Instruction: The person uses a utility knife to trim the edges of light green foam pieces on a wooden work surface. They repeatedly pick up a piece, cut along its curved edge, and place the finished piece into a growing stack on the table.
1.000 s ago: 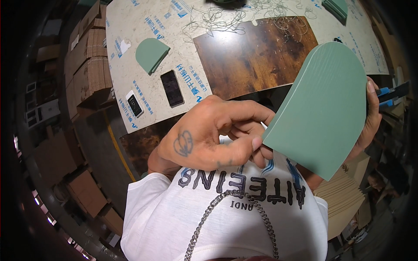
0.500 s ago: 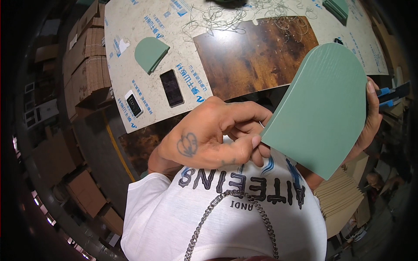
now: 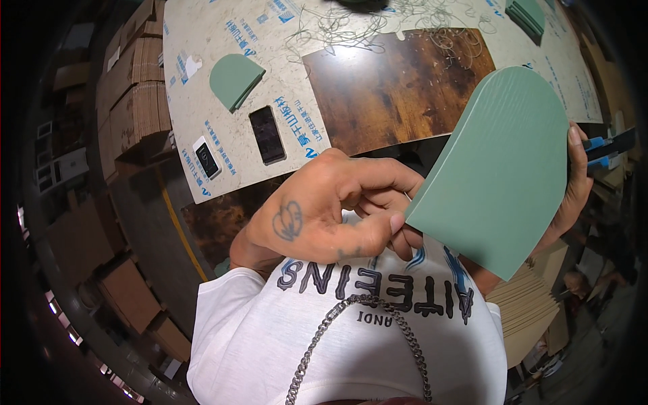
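A green board (image 3: 496,169) with one rounded end is held up tilted in front of my chest. At its lower left corner my left hand (image 3: 337,209) is closed, thumb and fingers pinching the edge. My right hand (image 3: 578,185) grips the board from its right side, with most of the palm and fingers hidden behind it. A blue-and-black tool, seemingly a utility knife (image 3: 604,150), sticks out past the right fingers; how it is held is hidden.
Ahead stands a table (image 3: 196,128) with a brown wood-look panel (image 3: 398,94), tangled string (image 3: 358,30), a dark phone (image 3: 267,135), a small white display device (image 3: 206,158) and smaller green boards (image 3: 233,77). More green pieces (image 3: 525,20) lie far right. Cardboard stacks (image 3: 138,108) stand left.
Both hands keep the same grip and the board has barely moved. The table has shifted very slightly in the picture.
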Motion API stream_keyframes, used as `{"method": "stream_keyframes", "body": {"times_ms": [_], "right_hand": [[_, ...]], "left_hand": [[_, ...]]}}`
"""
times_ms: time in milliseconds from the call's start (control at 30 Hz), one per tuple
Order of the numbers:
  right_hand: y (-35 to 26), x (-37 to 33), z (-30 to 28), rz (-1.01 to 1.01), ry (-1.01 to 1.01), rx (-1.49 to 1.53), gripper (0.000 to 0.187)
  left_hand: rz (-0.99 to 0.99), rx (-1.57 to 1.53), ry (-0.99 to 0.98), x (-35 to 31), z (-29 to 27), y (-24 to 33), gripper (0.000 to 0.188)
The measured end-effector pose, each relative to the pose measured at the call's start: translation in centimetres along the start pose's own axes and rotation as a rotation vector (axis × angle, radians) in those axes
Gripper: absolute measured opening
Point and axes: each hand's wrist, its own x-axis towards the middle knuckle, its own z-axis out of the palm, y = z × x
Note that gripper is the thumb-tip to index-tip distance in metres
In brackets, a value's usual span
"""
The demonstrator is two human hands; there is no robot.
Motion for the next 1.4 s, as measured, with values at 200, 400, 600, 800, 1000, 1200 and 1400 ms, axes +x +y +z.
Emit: {"method": "stream_keyframes", "body": {"times_ms": [200,400,600,800,1000,1200,1400], "right_hand": [[0.4,0.0,-0.3,-0.002,-0.017,0.029,0.043],[0.2,-0.2,0.0,0.029,0.036,-0.003,0.045],[-0.6,-0.3,0.6,0.025,0.102,-0.091,0.043],[-0.5,-0.3,0.6,0.046,0.136,0.019,0.037],[-0.5,0.4,0.7,0.046,0.188,0.001,0.035],[-0.3,-0.2,-0.2,0.134,0.134,0.114,0.033],[-0.4,-0.1,0.9,0.169,0.181,0.157,0.029]], "left_hand": [[0.007,-0.011,0.011,0.0,0.1,-0.2,0.039],[-0.097,0.081,0.062,0.1,0.7,0.2,0.039],[-0.114,0.137,0.021,0.4,0.6,0.0,0.038],[-0.12,0.13,-0.004,0.8,0.8,-0.2,0.036],[-0.021,0.326,-0.036,1.0,0.8,-1.0,0.03],[-0.088,0.514,-0.048,1.2,0.9,-0.5,0.027],[-0.046,0.554,-0.092,1.1,0.4,-0.8,0.029]]}}
